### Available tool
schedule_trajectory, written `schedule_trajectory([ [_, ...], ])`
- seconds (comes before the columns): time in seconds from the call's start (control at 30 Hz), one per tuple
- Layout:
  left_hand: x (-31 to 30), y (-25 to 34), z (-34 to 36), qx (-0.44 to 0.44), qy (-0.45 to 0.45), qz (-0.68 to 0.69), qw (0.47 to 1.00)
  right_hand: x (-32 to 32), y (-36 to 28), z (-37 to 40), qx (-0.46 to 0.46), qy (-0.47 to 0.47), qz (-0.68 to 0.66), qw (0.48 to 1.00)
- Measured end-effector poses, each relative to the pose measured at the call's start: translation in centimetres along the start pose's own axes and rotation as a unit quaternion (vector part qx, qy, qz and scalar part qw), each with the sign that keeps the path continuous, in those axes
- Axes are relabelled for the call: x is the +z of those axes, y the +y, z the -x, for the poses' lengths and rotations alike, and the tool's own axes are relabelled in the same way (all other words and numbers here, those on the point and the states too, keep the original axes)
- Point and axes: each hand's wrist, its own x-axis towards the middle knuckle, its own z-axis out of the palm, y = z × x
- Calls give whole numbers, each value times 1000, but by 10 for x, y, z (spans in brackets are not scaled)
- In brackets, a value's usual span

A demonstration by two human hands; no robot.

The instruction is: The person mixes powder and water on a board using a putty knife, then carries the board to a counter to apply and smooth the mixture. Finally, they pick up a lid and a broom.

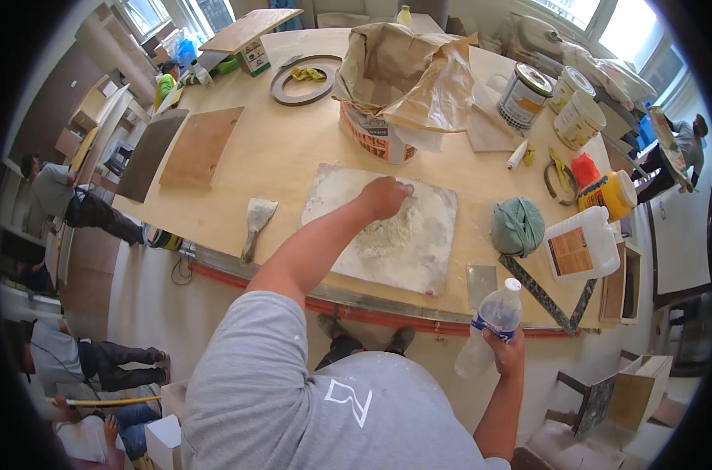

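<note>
My left hand (pixel 384 197) is closed above a heap of white powder (pixel 387 239) on a pale, powder-dusted board (pixel 336 258). Whatever its fingers grip is too small to name. Beyond the board stands an open paper bag (pixel 375 141). At the table's near edge, my right hand (pixel 506 352) is wrapped round a clear plastic bottle (pixel 493 317) with a blue label and a white cap. A putty knife (pixel 256 227) with white residue lies left of the board, and a small metal plate (pixel 481 286) lies to its right.
A green ball (pixel 517 225), a white jug (pixel 581 244), a dark angled strip (pixel 540 294) and a yellow bottle (pixel 609 195) are at the right. Cans (pixel 526 95) stand behind them. Brown boards (pixel 202 146) lie at the left. Other people (pixel 54 192) are around the room.
</note>
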Motion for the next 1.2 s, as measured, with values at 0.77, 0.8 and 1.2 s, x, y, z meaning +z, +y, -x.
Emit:
schedule_trajectory([
  [0.77, 20, 24, 134, -574, 217, 322, 721, -52, -14, -34, -118, -67, -10, 991],
  [0.8, 25, 4, 121, -515, 235, 222, 794, -53, -14, -33, -122, -67, -5, 990],
  [1.2, 2, 68, 155, -455, 272, 196, 825, -82, 12, -31, -124, -33, -20, 992],
])
